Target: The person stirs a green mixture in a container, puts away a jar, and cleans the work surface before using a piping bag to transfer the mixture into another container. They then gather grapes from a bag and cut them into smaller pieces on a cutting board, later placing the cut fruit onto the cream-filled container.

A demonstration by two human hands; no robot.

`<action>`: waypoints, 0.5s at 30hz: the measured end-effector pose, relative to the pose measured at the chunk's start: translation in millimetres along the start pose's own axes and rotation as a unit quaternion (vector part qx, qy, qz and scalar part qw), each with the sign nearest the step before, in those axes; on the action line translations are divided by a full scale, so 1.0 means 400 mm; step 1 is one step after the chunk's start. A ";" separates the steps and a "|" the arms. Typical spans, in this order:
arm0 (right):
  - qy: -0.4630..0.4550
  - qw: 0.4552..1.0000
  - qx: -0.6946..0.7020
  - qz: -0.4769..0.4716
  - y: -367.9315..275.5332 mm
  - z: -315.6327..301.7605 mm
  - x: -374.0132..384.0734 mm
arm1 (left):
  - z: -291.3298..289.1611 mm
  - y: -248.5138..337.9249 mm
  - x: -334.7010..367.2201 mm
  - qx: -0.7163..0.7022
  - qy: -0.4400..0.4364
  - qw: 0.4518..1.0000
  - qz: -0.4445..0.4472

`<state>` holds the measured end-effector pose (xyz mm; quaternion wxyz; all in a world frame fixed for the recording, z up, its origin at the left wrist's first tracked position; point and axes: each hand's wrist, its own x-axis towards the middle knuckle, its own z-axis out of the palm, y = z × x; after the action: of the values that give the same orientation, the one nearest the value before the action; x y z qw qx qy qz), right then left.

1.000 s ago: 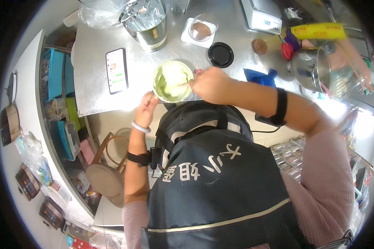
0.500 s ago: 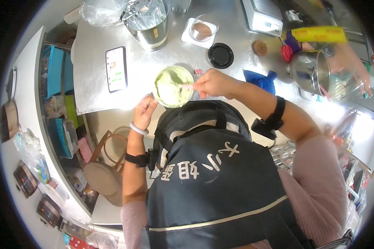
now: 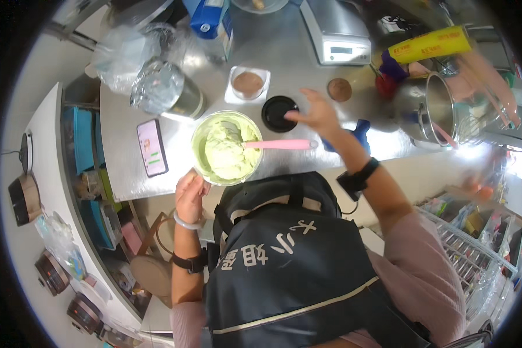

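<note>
A round bowl (image 3: 198, 164) of thick pale green cream stands near the front edge of the steel table. My left hand (image 3: 189, 194) is closed on its lower-left side. A spatula with a pink handle (image 3: 281, 144) lies in the cream, its handle sticking out over the right rim with no hand on it. Slightly blurred, my right hand (image 3: 320, 114) is open above the table, thumb and fingers apart. Its thumb is over or beside the edge of a black round lid (image 3: 275, 115); whether they touch I cannot tell. A small tub of brown powder (image 3: 248, 83) sits behind the lid.
Left of the bowl are a phone (image 3: 152, 148) and a foil-covered metal pot (image 3: 185, 101). Behind stand a blue carton (image 3: 209, 26) and a scale (image 3: 339, 46). To the right are a brown round piece (image 3: 339, 89), a blue bag (image 3: 361, 134) and a steel bowl (image 3: 414, 110).
My right hand has let go of the spatula and opened, moving up and away from the bowl toward the lid. The left hand keeps its hold. The whole view has shifted.
</note>
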<state>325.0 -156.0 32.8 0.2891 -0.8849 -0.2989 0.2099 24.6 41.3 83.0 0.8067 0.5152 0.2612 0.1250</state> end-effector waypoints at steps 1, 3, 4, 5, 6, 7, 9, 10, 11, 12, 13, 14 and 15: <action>-0.019 0.995 -0.098 -0.027 0.013 0.040 0.010 | 0.038 0.023 0.023 0.006 0.014 1.000 -0.016; 0.001 0.983 -0.143 -0.120 0.004 0.086 0.005 | 0.094 0.029 0.077 0.003 -0.001 1.000 -0.001; 0.019 0.977 -0.157 -0.145 0.032 0.116 0.002 | 0.129 0.030 0.109 -0.003 -0.016 1.000 0.005; 0.016 0.972 -0.169 -0.161 0.063 0.153 0.005 | 0.179 0.040 0.141 -0.007 -0.013 1.000 0.005; 0.010 0.967 -0.182 -0.179 0.088 0.173 0.007 | 0.224 0.043 0.174 -0.011 -0.030 0.999 0.016; 0.009 0.966 -0.180 -0.183 0.071 0.148 -0.002 | 0.262 0.034 0.205 0.000 -0.025 0.999 0.020; -0.052 0.976 -0.119 -0.173 0.041 0.074 -0.032 | 0.340 0.011 0.273 0.002 -0.012 1.000 0.025; -0.053 0.983 -0.081 -0.157 0.039 0.051 -0.047 | 0.374 -0.011 0.309 -0.006 -0.006 1.000 0.024; -0.035 0.982 -0.057 -0.175 0.053 0.031 -0.058 | 0.408 -0.035 0.352 -0.020 0.005 0.999 0.027; -0.019 0.981 -0.033 -0.193 0.071 0.009 -0.066 | 0.437 -0.060 0.394 -0.033 0.016 0.999 0.029; -0.026 0.980 -0.030 -0.195 0.084 -0.007 -0.077 | 0.451 -0.089 0.429 -0.031 0.025 0.999 0.031; -0.034 0.981 0.007 -0.190 0.097 -0.020 -0.085 | 0.460 -0.117 0.462 -0.029 0.034 0.998 0.032; -0.041 0.982 0.044 -0.180 0.112 -0.038 -0.091 | 0.480 -0.132 0.491 -0.034 0.042 0.998 0.045</action>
<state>324.8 -214.8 22.6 0.3479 -0.7935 -0.4559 0.2036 290.1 -36.5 42.1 0.8057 0.4926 0.2672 0.1917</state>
